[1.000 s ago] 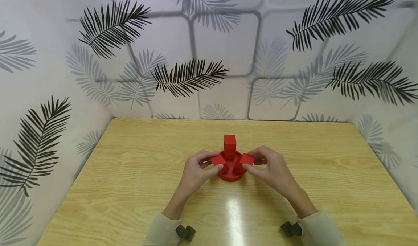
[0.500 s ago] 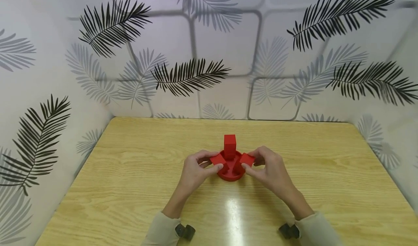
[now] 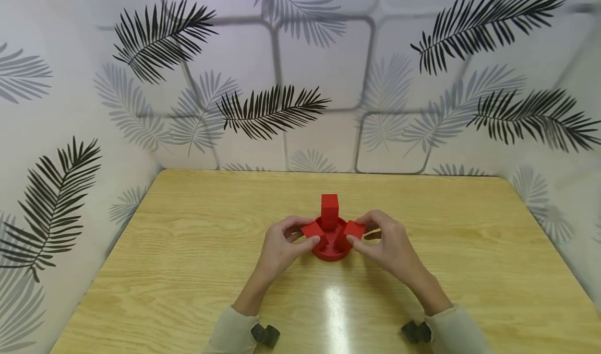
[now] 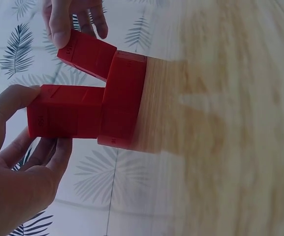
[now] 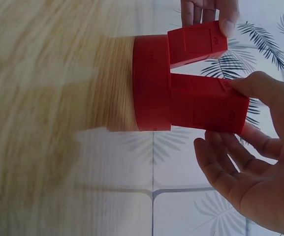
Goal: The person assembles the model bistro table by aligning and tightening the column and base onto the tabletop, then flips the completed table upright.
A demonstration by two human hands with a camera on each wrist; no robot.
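Note:
A round red dish (image 3: pixel 331 255) with a low rim stands on the table, and three red rectangular blocks rise from it. The back block (image 3: pixel 329 208) is upright and untouched. My left hand (image 3: pixel 280 244) pinches the left block (image 4: pixel 65 112) near its top, between thumb and fingers. On the other side my right hand (image 3: pixel 392 244) grips the right block (image 5: pixel 208 104) in the same way. Both held blocks reach down into the dish, their lower ends hidden by its wall in the wrist views. Small raised marks show on their sides.
The wooden table (image 3: pixel 197 249) spreads around the dish. Behind it and at both sides stand pale walls (image 3: pixel 324 67) with a leaf pattern. Dark wrist-worn devices (image 3: pixel 265 335) sit at the sleeves.

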